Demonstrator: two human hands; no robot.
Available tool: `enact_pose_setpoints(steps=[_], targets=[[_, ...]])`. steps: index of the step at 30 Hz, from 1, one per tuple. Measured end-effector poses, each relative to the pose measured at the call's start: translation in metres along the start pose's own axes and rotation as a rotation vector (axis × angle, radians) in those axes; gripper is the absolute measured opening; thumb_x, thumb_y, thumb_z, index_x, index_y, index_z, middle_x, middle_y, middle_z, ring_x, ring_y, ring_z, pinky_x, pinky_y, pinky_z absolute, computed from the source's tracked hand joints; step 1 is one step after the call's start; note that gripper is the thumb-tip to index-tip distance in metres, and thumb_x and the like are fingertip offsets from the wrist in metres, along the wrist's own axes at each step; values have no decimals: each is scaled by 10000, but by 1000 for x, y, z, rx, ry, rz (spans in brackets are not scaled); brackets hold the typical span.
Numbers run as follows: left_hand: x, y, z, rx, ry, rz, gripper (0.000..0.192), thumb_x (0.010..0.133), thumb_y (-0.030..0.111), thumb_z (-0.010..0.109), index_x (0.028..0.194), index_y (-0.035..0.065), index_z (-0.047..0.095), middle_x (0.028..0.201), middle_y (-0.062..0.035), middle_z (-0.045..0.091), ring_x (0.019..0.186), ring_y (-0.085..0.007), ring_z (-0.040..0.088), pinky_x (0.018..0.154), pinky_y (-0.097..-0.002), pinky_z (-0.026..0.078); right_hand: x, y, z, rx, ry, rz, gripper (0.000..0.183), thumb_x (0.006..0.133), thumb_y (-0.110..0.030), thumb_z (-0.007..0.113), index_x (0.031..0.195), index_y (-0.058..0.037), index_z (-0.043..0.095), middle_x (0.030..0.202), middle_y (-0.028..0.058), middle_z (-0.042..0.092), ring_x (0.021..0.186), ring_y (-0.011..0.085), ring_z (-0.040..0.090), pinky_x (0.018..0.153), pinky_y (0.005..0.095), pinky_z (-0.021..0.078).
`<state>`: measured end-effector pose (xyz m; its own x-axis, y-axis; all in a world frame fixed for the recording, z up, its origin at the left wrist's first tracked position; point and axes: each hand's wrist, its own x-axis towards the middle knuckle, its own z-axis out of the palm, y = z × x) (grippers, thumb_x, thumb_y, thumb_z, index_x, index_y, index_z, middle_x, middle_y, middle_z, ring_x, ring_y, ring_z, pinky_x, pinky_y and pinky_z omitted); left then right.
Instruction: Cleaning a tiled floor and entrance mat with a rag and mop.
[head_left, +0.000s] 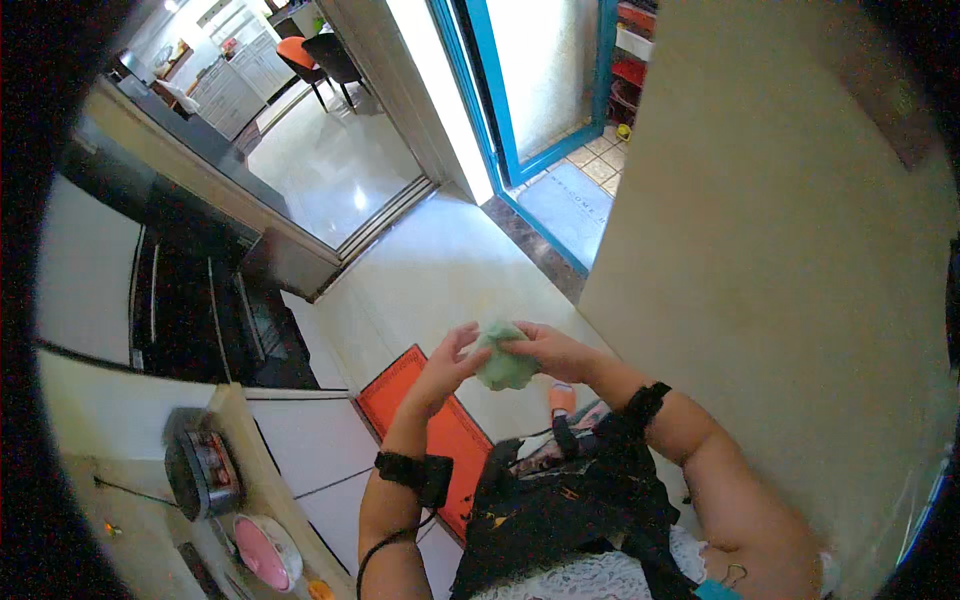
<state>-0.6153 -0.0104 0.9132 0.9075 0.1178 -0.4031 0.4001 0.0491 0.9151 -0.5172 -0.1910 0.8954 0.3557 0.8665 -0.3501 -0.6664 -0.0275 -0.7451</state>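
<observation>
A crumpled pale green cloth, slightly blurred, is held up in front of my body between both hands. My right hand grips its right side, the fingers lying across the top of the bundle. On the other side my left hand has its thumb against the cloth's edge, with its fingers curved around the left. What lies inside the folds is hidden. Both forearms carry black straps, and the left strap bears a small black box with a cable.
An orange-red mat lies on the pale floor, below left. A counter at lower left holds a pink-topped container and a dark appliance. A blue-framed door stands ajar ahead. A sliding-door track borders the kitchen. A plain wall rises at right.
</observation>
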Motion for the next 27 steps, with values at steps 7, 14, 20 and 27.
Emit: enact_pose_setpoints(steps=[7,14,20,27], targets=[[106,47,-67,-194,95,-138,275,879,215,571,1079,42,498,1017,-55,555,900,-143,564,737,-263,491,136,-73,-37,-403,238,-17,612,808,-333,650,1279,-55,374,1162,149,499,1003,234,545,812,347,477],[304,89,-108,-309,-1,-155,276,877,201,571,1063,26,465,1006,-63,541,902,-143,552,732,-272,490,240,-158,-111,-851,317,-477,752,720,-311,734,1281,-1,342,1251,187,419,1153,265,441,962,345,364],[448,134,-84,-107,-276,-210,283,905,253,528,1084,39,483,1058,-71,550,960,-174,550,834,-322,464,282,-201,-197,-632,664,-341,515,796,-261,636,1234,-80,435,1121,170,553,1031,297,550,881,363,429],[529,197,2,49,-473,-380,365,945,295,439,1216,52,463,1206,-103,526,1068,-222,540,884,-338,441,229,-255,-302,-193,970,-29,337,840,-139,532,1170,-76,553,915,76,629,717,127,584,610,270,476]])
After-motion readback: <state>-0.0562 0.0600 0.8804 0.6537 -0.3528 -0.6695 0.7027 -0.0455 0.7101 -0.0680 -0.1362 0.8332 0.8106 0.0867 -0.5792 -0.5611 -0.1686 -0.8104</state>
